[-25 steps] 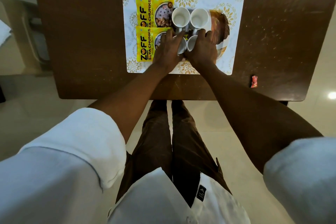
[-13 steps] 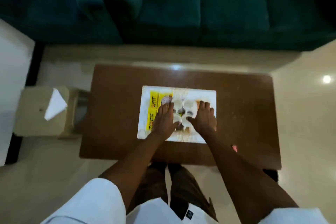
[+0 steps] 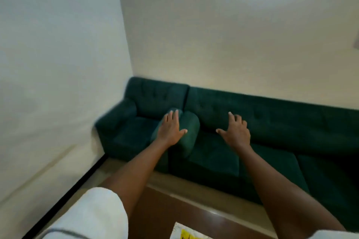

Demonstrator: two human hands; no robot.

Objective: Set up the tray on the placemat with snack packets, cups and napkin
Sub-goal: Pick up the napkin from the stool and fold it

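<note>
Reaching forward palm-down, the left hand (image 3: pixel 171 129) and right hand (image 3: pixel 237 132) spread their fingers, holding nothing.

- The sofa (image 3: pixel 242 118) is showing a deep, dark green, cushions and armrests alike.
- The walls (image 3: pixel 233 35) are reading pale cream, brightening to near white at the top.
- The skirting (image 3: pixel 64 198) is running as a thin black line under the left-hand wall.
- The floor (image 3: pixel 174 179) is showing beige.
- The table (image 3: pixel 174 207) is gleaming dark reddish brown.
- The placemat (image 3: pixel 175 231) is peeking in white, its faint pattern too blurred to read.
- The snack packet (image 3: pixel 186 235) is flashing bright yellow.
- The left sleeve (image 3: pixel 87 217) is showing white, crossed by one grey stripe.
</note>
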